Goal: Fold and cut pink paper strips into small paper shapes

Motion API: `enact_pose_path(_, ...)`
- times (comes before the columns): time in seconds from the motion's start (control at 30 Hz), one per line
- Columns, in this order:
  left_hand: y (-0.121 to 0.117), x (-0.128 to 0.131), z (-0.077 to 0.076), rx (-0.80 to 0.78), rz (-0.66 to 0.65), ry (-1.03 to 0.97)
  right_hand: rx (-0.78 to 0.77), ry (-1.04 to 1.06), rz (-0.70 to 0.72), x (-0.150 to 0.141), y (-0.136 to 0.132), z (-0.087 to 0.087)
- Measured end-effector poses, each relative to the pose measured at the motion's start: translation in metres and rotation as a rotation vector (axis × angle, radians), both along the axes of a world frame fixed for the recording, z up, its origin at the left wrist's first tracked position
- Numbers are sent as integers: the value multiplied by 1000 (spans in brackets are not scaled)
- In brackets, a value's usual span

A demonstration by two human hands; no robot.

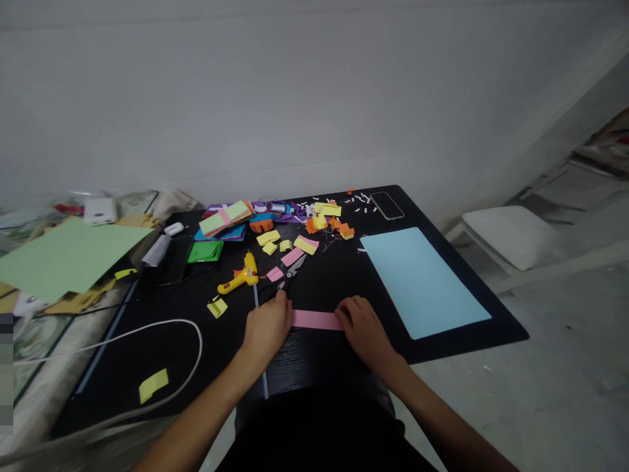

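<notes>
A strip of pink paper (pixel 316 320) stretches sideways between my two hands, low over the black table. Its left end is gripped in the closed fingers of my left hand (pixel 268 326). At the other end, my right hand (pixel 362 328) has its fingers curled onto the paper. Just beyond my left hand lie scissors (pixel 291 272) with grey blades. A yellow glue gun (pixel 240 275) rests on its side to their left. Small folded pink papers (pixel 292 256) and yellow papers (pixel 268 238) are scattered past the scissors.
A light blue sheet (pixel 425 282) lies at the right, with a phone (pixel 387 205) behind it. Stacked coloured papers (pixel 226 219) and orange scraps (pixel 339 227) sit along the back. A white cable (pixel 199 341) loops at the left. A white stool (pixel 508 236) stands beyond the right edge.
</notes>
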State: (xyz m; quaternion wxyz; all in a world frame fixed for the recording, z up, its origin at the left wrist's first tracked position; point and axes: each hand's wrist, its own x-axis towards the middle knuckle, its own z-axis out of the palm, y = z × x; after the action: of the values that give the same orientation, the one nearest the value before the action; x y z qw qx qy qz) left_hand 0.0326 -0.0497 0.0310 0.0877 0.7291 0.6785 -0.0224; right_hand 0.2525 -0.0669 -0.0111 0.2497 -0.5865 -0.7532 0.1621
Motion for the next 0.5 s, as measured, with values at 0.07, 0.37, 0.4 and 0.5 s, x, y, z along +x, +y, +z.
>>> enact_pose_path(0.07,6,-3,6,71,11,-33,-16,-5,26,-1,-3,3)
enact_pose_path(0.37,59,-7,-3,253,-97,-315,-99,-78,48,-4,-4,15)
enact_pose_path(0.4,62,-7,-8,267,-109,-374,-134,-59,43,-4,-4,17)
enact_pose_path(0.5,62,-10,-20,322,-156,-603,-287,93,70,-3,1,24)
